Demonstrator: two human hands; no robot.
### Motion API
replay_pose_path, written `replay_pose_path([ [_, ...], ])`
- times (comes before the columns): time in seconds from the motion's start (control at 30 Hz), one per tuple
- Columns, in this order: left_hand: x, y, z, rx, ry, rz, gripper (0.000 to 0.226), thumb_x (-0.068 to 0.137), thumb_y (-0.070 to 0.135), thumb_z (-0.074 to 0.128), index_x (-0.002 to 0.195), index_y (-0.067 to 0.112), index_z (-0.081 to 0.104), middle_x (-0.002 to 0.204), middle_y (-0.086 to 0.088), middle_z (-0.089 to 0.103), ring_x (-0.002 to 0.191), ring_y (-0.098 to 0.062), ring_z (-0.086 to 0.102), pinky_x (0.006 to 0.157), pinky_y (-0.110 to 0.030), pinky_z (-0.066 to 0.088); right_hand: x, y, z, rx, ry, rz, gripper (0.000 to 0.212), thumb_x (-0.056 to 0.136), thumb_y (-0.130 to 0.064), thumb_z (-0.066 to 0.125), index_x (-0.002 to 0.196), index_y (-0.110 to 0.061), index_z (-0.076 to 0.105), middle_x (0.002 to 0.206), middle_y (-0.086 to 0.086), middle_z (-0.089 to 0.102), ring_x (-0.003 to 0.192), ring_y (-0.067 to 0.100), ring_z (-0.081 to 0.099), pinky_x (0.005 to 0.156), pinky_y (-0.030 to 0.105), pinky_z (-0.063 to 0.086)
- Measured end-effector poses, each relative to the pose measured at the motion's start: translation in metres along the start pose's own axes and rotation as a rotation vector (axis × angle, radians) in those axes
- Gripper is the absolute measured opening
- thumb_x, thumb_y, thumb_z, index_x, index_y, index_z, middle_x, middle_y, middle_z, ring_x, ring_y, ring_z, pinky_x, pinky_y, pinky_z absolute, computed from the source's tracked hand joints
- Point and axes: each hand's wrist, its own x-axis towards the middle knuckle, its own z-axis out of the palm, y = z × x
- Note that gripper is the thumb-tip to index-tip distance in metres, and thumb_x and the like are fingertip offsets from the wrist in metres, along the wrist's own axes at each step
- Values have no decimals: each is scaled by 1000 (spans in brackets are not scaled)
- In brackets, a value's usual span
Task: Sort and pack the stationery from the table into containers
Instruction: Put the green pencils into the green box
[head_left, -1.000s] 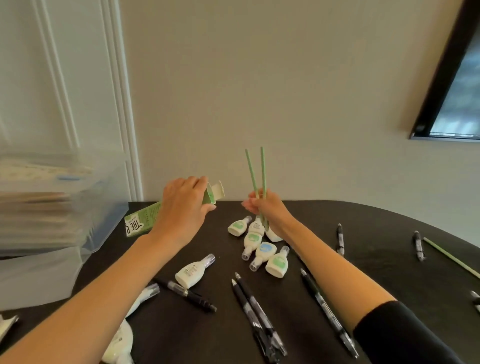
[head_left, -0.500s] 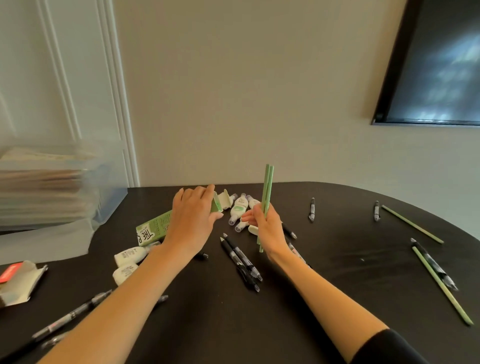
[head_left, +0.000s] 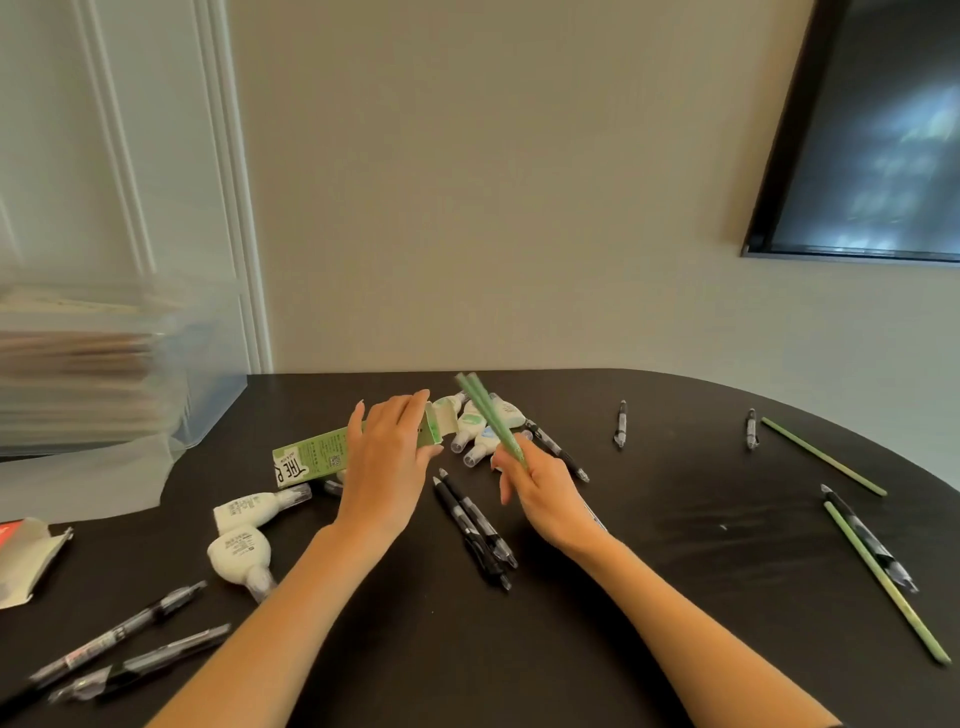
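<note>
We've got a plain beige wall: white panelled door left of it, black-framed dark screen mounted upper right, black round-edged table below.

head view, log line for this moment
left hand: holds green box | right hand: grips two green pencils | pencils: tilted toward open box end

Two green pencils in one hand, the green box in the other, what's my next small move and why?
Probably slide the pencils into the box: your left hand holds it with its open end facing them, and your right hand holds them tilted toward it.
</note>
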Motion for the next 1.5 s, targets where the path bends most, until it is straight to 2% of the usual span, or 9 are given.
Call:
replay_pose_path([
  [0.17, -2, -2, 11, -198, 65, -61, 57, 74, 7, 75, 127, 10, 55, 117, -5, 61, 113, -22, 54, 114, -42, 16, 5, 9, -11, -239, -194, -32, 33, 99, -24, 42, 67, -27, 42, 55, -7, 53, 54, 3, 47, 62, 17, 37],
  [0.33, -1, -8, 11, -223, 36, -38, 58, 75, 9, 74, 129, 12, 53, 119, -5, 60, 117, -20, 51, 114, -33, 12, 11, 4, -20, -378, -276, 22, 31, 99, -28, 39, 69, -25, 43, 60, -4, 55, 64, 12, 53, 71, 27, 43],
  [0.63, -4, -8, 12, -201, -26, -44, 60, 78, 12, 72, 133, 16, 49, 122, 0, 57, 119, -15, 47, 115, -28, 8, 11, -10, -37, -573, -411, 157, 27, 100, -29, 36, 82, -15, 51, 79, 8, 63, 64, 7, 49, 70, 26, 40],
  [0.77, -4, -8, 10, -176, -53, -18, 59, 79, 13, 71, 133, 15, 48, 124, 0, 56, 122, -15, 45, 114, -27, 7, 6, -21, -44, -764, -387, 111, 27, 101, -31, 33, 94, -12, 51, 94, 14, 60, 78, 25, 49, 78, 37, 45],
  [0.97, -4, -6, 6, -163, -97, -6, 61, 82, 16, 68, 138, 17, 42, 132, 2, 52, 126, -13, 40, 115, -27, 5, 7, -39, -52, -830, -399, 91, 26, 100, -25, 32, 99, -9, 53, 83, 7, 51, 79, 28, 50, 72, 36, 41],
  [1.1, -4, -4, 4, -170, -130, 20, 62, 82, 18, 67, 138, 18, 41, 132, 4, 51, 126, -12, 40, 114, -25, 4, 10, -53, -52, -953, -438, 93, 24, 100, -21, 33, 110, -9, 51, 104, 14, 54, 83, 27, 45, 69, 31, 33],
  [1.27, -6, 3, 4, -142, -164, 102, 60, 83, 22, 67, 138, 18, 42, 131, 4, 51, 124, -13, 41, 114, -25, 2, 18, -86, -35, -1234, -384, -47, 28, 97, -13, 41, 125, -11, 48, 121, 13, 50, 112, 32, 52, 77, 33, 36],
  [1.4, -7, 5, 2, -181, -63, 79, 61, 78, 17, 72, 134, 12, 48, 126, -3, 58, 120, -20, 49, 113, -29, 8, 27, -96, -15, -1305, -243, -166, 24, 94, -13, 49, 117, -9, 53, 116, 9, 56, 108, 29, 56, 80, 32, 36],
  [1.5, -7, 1, -1, -179, -21, 25, 60, 79, 17, 71, 134, 12, 47, 126, -3, 57, 121, -19, 48, 114, -29, 11, 31, -100, -23, -1131, -153, -95, 16, 93, -27, 53, 98, -13, 55, 112, 9, 58, 105, 28, 56, 74, 29, 32],
])
